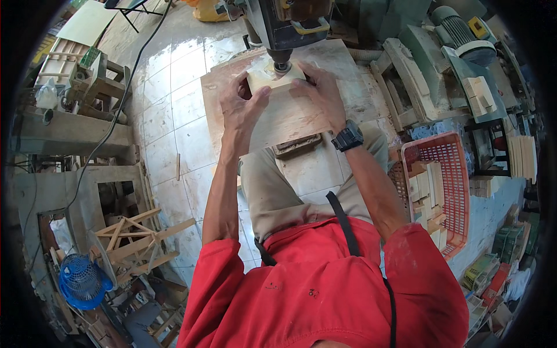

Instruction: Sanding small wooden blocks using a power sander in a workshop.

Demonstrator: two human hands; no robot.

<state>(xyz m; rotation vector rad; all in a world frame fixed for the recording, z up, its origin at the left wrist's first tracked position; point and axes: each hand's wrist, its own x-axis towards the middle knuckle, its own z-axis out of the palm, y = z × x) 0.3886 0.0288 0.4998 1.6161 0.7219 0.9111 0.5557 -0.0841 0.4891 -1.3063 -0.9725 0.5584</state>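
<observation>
Both hands grip a pale wooden piece (270,85) on a plywood board (287,111). My left hand (243,96) holds its left side, the thumb along the near edge. On the opposite side my right hand (322,91) grips it, fingers reaching round the far right corner. Between the hands, the chuck (279,55) of a drill press (287,26) comes down from above. A round tool (282,67) in that chuck meets or sits just over the wood; exact contact cannot be told. Pale dust or shavings lie behind the piece.
A red plastic basket (461,191) with wooden blocks (428,187) stands at my right. Beyond it are a machine with an electric motor (454,30) and more stacked wood (522,158). A black cable (117,115) hangs at left, above a blue fan (82,280) and wooden frames (130,241).
</observation>
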